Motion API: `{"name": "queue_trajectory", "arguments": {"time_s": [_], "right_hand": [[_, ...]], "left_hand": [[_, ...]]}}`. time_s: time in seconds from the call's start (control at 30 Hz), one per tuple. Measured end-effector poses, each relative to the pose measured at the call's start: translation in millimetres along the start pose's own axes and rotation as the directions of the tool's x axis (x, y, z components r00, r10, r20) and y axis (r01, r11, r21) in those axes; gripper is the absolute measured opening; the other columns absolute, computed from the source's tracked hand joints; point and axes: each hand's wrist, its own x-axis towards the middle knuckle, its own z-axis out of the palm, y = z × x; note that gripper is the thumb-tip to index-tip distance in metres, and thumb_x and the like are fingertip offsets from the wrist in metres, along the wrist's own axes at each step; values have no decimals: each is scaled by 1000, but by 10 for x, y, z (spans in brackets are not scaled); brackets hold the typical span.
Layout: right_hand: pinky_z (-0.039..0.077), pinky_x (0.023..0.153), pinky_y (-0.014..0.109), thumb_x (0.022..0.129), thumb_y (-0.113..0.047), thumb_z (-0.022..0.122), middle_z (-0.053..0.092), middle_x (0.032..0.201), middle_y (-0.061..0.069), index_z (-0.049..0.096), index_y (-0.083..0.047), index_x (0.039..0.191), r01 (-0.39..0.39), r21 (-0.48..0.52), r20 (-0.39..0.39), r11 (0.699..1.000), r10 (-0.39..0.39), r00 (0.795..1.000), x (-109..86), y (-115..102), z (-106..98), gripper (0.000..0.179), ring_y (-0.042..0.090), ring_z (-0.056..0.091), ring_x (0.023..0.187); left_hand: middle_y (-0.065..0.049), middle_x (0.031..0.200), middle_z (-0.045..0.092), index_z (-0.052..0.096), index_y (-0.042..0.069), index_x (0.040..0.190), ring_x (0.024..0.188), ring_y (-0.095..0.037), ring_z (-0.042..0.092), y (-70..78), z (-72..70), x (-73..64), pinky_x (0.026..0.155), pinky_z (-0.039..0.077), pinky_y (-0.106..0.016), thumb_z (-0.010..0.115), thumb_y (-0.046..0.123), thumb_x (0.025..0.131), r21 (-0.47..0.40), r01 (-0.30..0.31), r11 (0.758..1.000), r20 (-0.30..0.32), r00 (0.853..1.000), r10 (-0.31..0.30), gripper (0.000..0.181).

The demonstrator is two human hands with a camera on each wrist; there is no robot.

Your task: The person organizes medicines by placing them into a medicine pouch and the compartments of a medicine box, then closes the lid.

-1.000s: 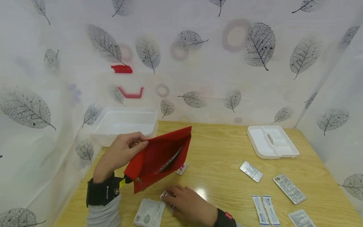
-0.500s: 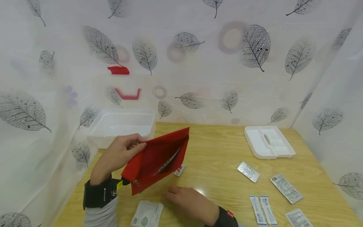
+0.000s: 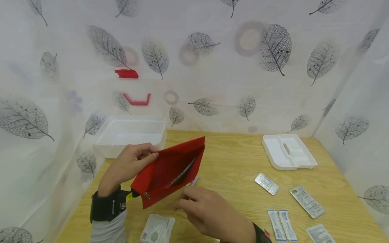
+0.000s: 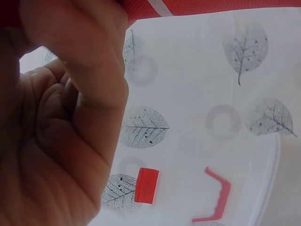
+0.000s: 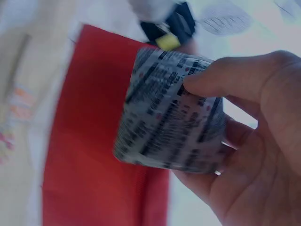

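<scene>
Red pouch (image 3: 173, 165) hangs tilted over the table (image 3: 231, 152), its mouth gaping toward us, its long axis rising to the right; we take it as our landmark. The table runs on to the right of the pouch as a wide stretch of wood, the freest side for an arm, we judge. Behind the pouch and to its left stands the clear bin (image 3: 113, 149), leaving less room there. Well to the right of the pouch we find the white tray (image 3: 276, 161).

We see the left hand (image 3: 130, 164) at the pouch's upper left rim, its grip pinching the fabric. The right hand (image 3: 212, 211) lies below and to the right of the pouch, near its lower edge. Also below the pouch, nearer us, is a white packet (image 3: 158, 228).

Smaller still, the silver printed pack (image 5: 162, 120) sits in the right hand's grip, held between thumb and fingers; its long axis we cannot tell. Any coming move turns, we judge, on this: the pack is on the near side of the pouch's lower edge, so the way to the mouth goes up over that rim, with the right hand carrying it. Inside the pouch, toward its right, leans one thin pack (image 3: 181, 174).
</scene>
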Motion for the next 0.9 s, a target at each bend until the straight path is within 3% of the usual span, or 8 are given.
{"name": "queue_trajectory", "arguments": {"time_s": [0.2,0.37,0.63,0.9], "right_hand": [[51,89,22,88,1,72,68,107,-9,72,-19,117,-26,-132,-178,991,2,984,93,46,-251,36,8,64,99],[49,90,30,89,-5,75,69,106,-7,75,-19,112,-58,-212,-263,975,0,965,215,173,-226,27,13,62,101],[47,94,33,94,-7,70,66,103,-8,77,-21,107,-97,-160,-186,982,67,980,333,377,90,21,13,59,102],[46,91,34,93,-8,69,66,103,-9,77,-24,108,-116,-143,-91,983,104,990,326,428,214,23,13,58,103]], "left_hand": [[-7,99,74,72,9,107,79,-15,71,14,2,-7,63,60,-31,63,14,101,-7,0,1000,12,1000,0,12],[-7,99,74,72,9,106,81,-15,71,16,13,6,65,60,-31,63,14,101,0,-12,1000,19,1000,12,11],[-7,98,74,72,10,105,76,-15,72,21,25,13,64,60,-31,63,14,101,-7,3,1000,39,999,-3,11],[-5,97,75,72,12,102,77,-14,71,1,27,31,65,60,-31,63,14,101,22,-19,1000,32,999,19,9]]}}
